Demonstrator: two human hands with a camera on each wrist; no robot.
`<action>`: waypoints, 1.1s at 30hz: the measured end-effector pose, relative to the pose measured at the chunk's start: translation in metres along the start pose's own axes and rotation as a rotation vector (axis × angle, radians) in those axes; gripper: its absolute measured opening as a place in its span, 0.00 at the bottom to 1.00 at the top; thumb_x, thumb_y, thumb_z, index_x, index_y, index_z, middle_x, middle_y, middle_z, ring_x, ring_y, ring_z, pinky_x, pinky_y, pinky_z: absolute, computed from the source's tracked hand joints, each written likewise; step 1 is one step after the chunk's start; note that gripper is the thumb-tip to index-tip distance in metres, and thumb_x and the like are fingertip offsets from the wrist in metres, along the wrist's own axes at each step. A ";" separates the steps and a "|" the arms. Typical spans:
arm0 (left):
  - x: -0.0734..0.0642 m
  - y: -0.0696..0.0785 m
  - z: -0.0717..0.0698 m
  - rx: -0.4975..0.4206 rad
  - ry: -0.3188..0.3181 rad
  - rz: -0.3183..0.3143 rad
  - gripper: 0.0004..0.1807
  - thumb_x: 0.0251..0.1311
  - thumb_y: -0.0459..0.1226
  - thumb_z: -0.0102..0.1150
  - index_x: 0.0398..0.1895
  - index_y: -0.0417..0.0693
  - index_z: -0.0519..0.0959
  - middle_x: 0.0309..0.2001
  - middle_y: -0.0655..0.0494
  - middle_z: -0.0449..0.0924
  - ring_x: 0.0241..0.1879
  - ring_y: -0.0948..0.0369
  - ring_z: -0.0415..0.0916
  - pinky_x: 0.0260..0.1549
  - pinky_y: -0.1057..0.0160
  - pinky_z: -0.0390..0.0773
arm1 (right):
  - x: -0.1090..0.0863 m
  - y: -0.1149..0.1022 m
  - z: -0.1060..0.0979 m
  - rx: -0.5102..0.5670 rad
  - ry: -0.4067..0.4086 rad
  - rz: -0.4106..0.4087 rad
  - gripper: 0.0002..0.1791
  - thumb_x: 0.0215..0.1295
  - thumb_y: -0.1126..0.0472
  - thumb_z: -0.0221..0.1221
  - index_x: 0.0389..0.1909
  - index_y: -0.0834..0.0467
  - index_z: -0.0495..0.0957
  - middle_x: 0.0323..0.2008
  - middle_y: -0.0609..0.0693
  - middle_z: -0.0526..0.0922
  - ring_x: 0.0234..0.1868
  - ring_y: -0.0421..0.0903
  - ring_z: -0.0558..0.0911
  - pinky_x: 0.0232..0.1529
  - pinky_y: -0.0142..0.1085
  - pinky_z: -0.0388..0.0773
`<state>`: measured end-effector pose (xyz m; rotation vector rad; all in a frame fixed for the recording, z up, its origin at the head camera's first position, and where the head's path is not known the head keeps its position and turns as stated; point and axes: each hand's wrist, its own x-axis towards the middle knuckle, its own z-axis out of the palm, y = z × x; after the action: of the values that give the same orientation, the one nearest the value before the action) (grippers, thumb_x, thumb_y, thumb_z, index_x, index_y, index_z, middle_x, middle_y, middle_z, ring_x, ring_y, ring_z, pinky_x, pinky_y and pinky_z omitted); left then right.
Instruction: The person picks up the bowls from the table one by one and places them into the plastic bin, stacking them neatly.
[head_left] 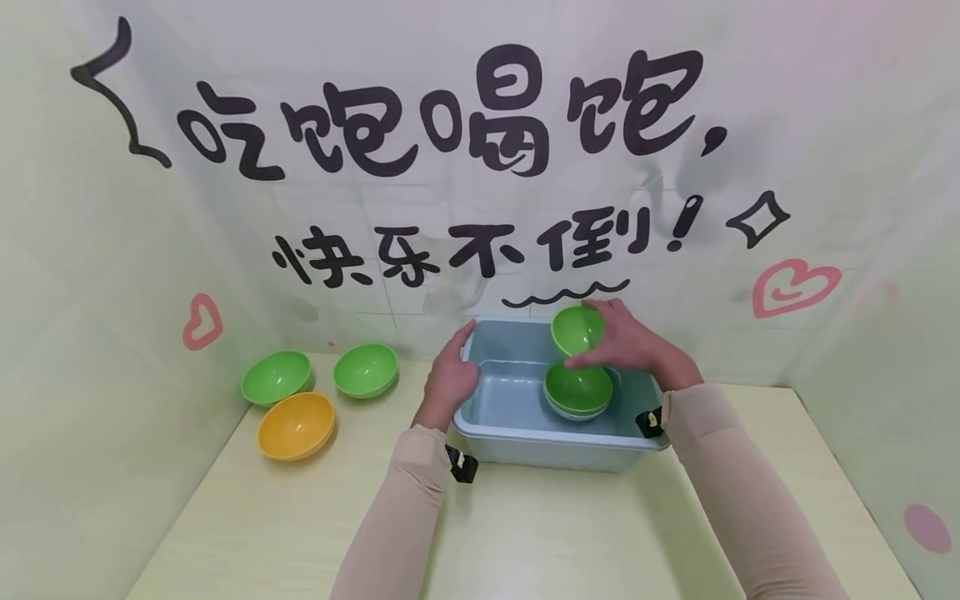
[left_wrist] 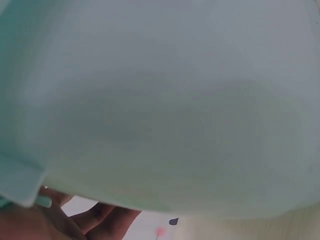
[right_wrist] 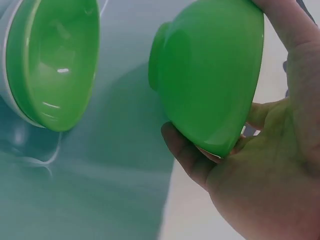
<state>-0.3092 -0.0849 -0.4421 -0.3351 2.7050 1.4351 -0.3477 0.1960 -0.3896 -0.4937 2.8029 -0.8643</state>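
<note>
A light blue plastic basin [head_left: 555,454] stands near the back wall. My left hand [head_left: 452,375] grips its left rim; in the left wrist view the basin's wall [left_wrist: 165,100] fills most of the picture, with fingers [left_wrist: 112,220] low at the left. Above the basin's right part, my right hand [head_left: 622,337] holds a green bowl [head_left: 574,327] by its edge, tilted. Its outer side and foot show in the right wrist view, where the bowl [right_wrist: 210,75] is apart from the stack. That stack of bowls [head_left: 577,387] sits inside the basin, green on top with a white rim underneath.
Left of the basin, two green bowls [head_left: 277,377] [head_left: 366,371] and an orange bowl [head_left: 297,427] rest upright on the pale wooden table [head_left: 300,525]. A white printed sheet [head_left: 420,200] with black lettering hangs behind, and pale panels close both sides.
</note>
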 end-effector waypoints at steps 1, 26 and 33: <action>0.000 0.000 0.000 0.000 -0.001 0.000 0.41 0.64 0.33 0.44 0.79 0.76 0.56 0.80 0.55 0.60 0.67 0.46 0.71 0.61 0.38 0.73 | 0.001 0.001 0.002 -0.008 -0.002 -0.008 0.66 0.44 0.38 0.77 0.78 0.61 0.53 0.68 0.66 0.60 0.64 0.61 0.68 0.65 0.61 0.72; -0.003 0.001 0.004 0.017 0.024 -0.007 0.43 0.62 0.32 0.45 0.78 0.78 0.58 0.78 0.58 0.64 0.58 0.48 0.75 0.42 0.53 0.74 | -0.003 0.011 0.025 -0.039 -0.138 -0.087 0.61 0.41 0.42 0.78 0.72 0.65 0.59 0.63 0.66 0.65 0.58 0.60 0.71 0.61 0.57 0.75; -0.002 0.000 0.001 0.009 0.030 0.001 0.43 0.61 0.32 0.46 0.78 0.78 0.58 0.78 0.57 0.64 0.57 0.48 0.76 0.42 0.52 0.75 | 0.000 0.010 0.028 -0.066 -0.150 -0.088 0.61 0.42 0.42 0.78 0.73 0.64 0.58 0.63 0.66 0.65 0.59 0.60 0.71 0.63 0.58 0.74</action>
<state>-0.3075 -0.0833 -0.4422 -0.3577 2.7349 1.4286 -0.3434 0.1893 -0.4187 -0.6674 2.6968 -0.7205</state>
